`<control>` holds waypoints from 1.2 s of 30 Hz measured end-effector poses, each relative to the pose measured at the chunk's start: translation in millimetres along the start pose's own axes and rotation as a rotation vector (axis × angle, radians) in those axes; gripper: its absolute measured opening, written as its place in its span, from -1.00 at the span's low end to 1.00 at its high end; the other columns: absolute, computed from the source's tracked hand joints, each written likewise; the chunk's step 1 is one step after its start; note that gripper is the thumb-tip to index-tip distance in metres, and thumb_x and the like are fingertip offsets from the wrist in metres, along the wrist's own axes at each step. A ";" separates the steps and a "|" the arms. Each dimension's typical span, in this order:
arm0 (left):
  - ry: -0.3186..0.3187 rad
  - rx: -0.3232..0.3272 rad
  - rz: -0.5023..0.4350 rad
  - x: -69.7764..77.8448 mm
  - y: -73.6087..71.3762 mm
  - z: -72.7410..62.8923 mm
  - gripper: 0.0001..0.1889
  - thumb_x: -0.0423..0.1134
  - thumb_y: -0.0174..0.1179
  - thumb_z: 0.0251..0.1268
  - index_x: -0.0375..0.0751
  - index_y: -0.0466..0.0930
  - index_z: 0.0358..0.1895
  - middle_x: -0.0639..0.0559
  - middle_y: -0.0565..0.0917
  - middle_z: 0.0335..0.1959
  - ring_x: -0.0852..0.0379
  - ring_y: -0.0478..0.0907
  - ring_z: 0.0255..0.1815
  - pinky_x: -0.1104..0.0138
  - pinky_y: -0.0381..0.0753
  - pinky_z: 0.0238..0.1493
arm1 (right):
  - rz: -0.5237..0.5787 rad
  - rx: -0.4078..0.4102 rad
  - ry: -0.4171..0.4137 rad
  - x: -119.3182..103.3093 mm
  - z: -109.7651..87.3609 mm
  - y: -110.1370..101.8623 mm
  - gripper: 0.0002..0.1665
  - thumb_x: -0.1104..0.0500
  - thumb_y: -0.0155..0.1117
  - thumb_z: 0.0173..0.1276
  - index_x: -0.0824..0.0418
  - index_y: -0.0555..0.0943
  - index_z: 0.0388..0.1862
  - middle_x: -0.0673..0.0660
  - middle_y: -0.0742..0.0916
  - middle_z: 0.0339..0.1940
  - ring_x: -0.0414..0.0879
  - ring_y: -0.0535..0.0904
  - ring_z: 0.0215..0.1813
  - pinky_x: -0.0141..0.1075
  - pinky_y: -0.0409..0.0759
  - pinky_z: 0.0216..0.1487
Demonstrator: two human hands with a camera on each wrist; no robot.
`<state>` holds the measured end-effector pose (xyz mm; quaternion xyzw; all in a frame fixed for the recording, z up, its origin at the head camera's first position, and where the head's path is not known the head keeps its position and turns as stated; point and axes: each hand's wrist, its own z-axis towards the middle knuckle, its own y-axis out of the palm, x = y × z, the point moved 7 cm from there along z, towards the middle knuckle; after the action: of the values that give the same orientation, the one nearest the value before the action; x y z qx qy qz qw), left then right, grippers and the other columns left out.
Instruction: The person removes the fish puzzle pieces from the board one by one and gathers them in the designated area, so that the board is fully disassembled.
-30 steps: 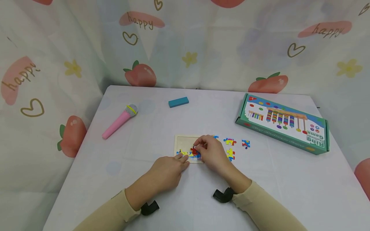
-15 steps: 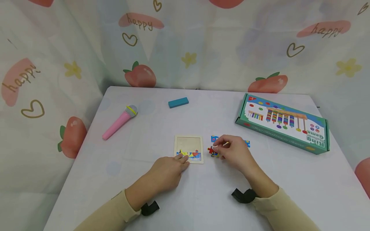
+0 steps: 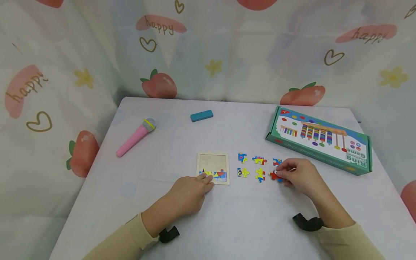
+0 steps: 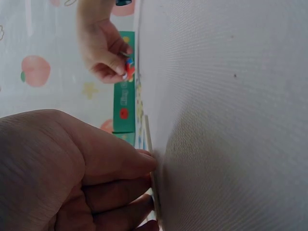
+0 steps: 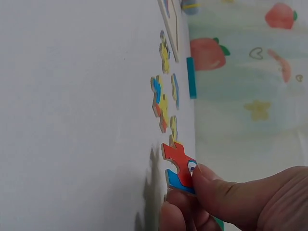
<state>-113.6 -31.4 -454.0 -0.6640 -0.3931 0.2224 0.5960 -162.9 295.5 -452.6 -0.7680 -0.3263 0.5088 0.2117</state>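
Observation:
My right hand (image 3: 300,175) pinches a red and blue jigsaw piece (image 5: 178,163) between thumb and fingers, at the right end of the loose pieces. A white spot shows on that piece beside the thumb. The fingertips of my left hand (image 3: 190,193) rest on the lower edge of a square wooden puzzle tray (image 3: 212,153). Joined blue, yellow and red pieces (image 3: 221,174) fill the tray's near side, partly hidden by the fingers; its far part is bare wood. Right of the tray lie several loose jigsaw pieces (image 3: 260,174) in two rows.
A pink toy microphone (image 3: 133,141) lies at the left and a blue block (image 3: 202,116) at the back. The green game box (image 3: 320,141) stands at the back right, just beyond the right hand. A printed curtain (image 3: 253,54) hangs behind the white table (image 3: 162,155).
My right hand has moved from over the tray to the right, past the loose pieces, with the red jigsaw piece still pinched. The left hand stays on the tray.

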 end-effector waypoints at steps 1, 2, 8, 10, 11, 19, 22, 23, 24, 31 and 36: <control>0.002 0.000 0.003 0.3 -0.4 -0.2 -0.55 -0.26 0.21 0.52 0.04 0.69 0.40 0.12 0.63 0.50 0.12 0.54 0.56 0.15 0.78 0.21 | 0.000 -0.006 0.007 2.8 0.5 -0.8 -0.79 0.14 0.47 0.51 0.24 0.79 -0.03 0.16 0.75 -0.18 -0.10 0.73 -0.33 -0.34 0.78 -0.28; 0.002 0.000 0.004 0.3 -0.8 -0.4 -0.55 -0.26 0.20 0.52 0.04 0.69 0.40 0.12 0.63 0.50 0.12 0.54 0.56 0.15 0.78 0.20 | -0.001 -0.012 0.012 4.9 1.1 -1.4 -0.81 0.15 0.47 0.51 0.25 0.79 -0.03 0.16 0.74 -0.19 -0.10 0.72 -0.33 -0.34 0.77 -0.29; 0.001 -0.009 0.002 0.8 -1.3 -0.6 -0.55 -0.25 0.20 0.53 0.04 0.68 0.41 0.12 0.62 0.51 0.12 0.53 0.57 0.15 0.78 0.21 | -0.061 -0.001 0.029 10.2 3.9 -3.1 -0.83 0.15 0.48 0.49 0.21 0.82 -0.06 0.13 0.76 -0.24 -0.05 0.65 -0.29 -0.32 0.69 -0.33; -0.003 -0.011 -0.007 1.0 -1.1 -0.5 -0.55 -0.25 0.20 0.53 0.04 0.68 0.42 0.12 0.61 0.51 0.12 0.53 0.58 0.15 0.78 0.22 | -0.117 0.028 0.025 9.8 3.6 -3.5 -0.85 0.14 0.49 0.48 0.18 0.82 -0.09 0.11 0.78 -0.25 -0.01 0.62 -0.22 -0.29 0.62 -0.30; -0.004 -0.011 -0.010 1.3 -1.4 -0.6 -0.55 -0.25 0.21 0.53 0.05 0.68 0.41 0.12 0.61 0.51 0.12 0.53 0.58 0.15 0.77 0.22 | -0.143 0.042 0.025 9.7 3.4 -3.5 -0.86 0.13 0.50 0.48 0.17 0.83 -0.10 0.11 0.78 -0.26 0.01 0.60 -0.19 -0.27 0.58 -0.28; -0.018 -0.038 -0.002 2.5 1.6 -1.0 -0.52 -0.24 0.20 0.53 0.04 0.64 0.46 0.14 0.57 0.56 0.11 0.47 0.62 0.19 0.81 0.12 | -0.284 0.142 -0.011 1.1 -0.5 -0.7 -0.83 0.10 0.53 0.43 0.17 0.78 -0.14 0.10 0.74 -0.35 0.04 0.55 -0.19 -0.23 0.47 -0.28; -0.018 -0.054 0.004 4.5 3.8 -1.9 -0.51 -0.23 0.22 0.53 0.00 0.61 0.48 0.12 0.53 0.59 0.08 0.43 0.65 0.20 0.80 0.18 | -0.308 0.162 -0.014 -1.5 -2.9 0.3 -0.81 0.10 0.56 0.40 0.18 0.77 -0.16 0.09 0.72 -0.38 0.02 0.55 -0.23 -0.23 0.46 -0.31; -0.016 -0.056 0.009 5.2 4.6 -2.4 -0.50 -0.23 0.22 0.54 -0.01 0.60 0.49 0.12 0.52 0.60 0.07 0.42 0.66 0.19 0.78 0.23 | -0.315 0.168 -0.015 -1.8 -3.6 0.4 -0.81 0.10 0.56 0.39 0.18 0.77 -0.17 0.10 0.72 -0.38 0.02 0.55 -0.24 -0.23 0.46 -0.32; -0.012 -0.054 0.014 6.1 5.0 -3.0 -0.50 -0.23 0.23 0.54 -0.03 0.60 0.50 0.11 0.51 0.61 0.06 0.41 0.67 0.18 0.75 0.30 | -0.324 0.174 -0.018 -2.4 -4.2 0.6 -0.81 0.10 0.57 0.39 0.18 0.76 -0.18 0.09 0.72 -0.39 0.02 0.55 -0.25 -0.23 0.45 -0.32; 0.013 -0.035 0.079 9.9 5.5 -8.5 -0.47 -0.21 0.21 0.55 -0.08 0.54 0.54 0.06 0.46 0.64 -0.09 0.28 0.74 0.08 0.50 0.59 | -0.359 0.189 -0.090 -21.3 -5.4 9.3 -0.78 0.12 0.58 0.35 0.18 0.76 -0.12 0.10 0.70 -0.34 0.03 0.55 -0.23 -0.24 0.44 -0.31; 0.004 -0.045 0.074 7.8 8.6 -9.9 -0.45 -0.20 0.22 0.57 -0.07 0.51 0.56 0.07 0.43 0.66 -0.11 0.24 0.76 0.06 0.48 0.61 | -0.268 0.096 -0.178 -65.0 -6.7 38.5 -0.83 0.17 0.53 0.39 0.13 0.76 -0.08 0.06 0.71 -0.28 0.00 0.57 -0.18 -0.24 0.50 -0.24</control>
<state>-99.2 -31.3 -459.1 -0.6917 -0.3721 0.2339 0.5730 -163.2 222.0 -433.4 -0.6586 -0.4185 0.5571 0.2842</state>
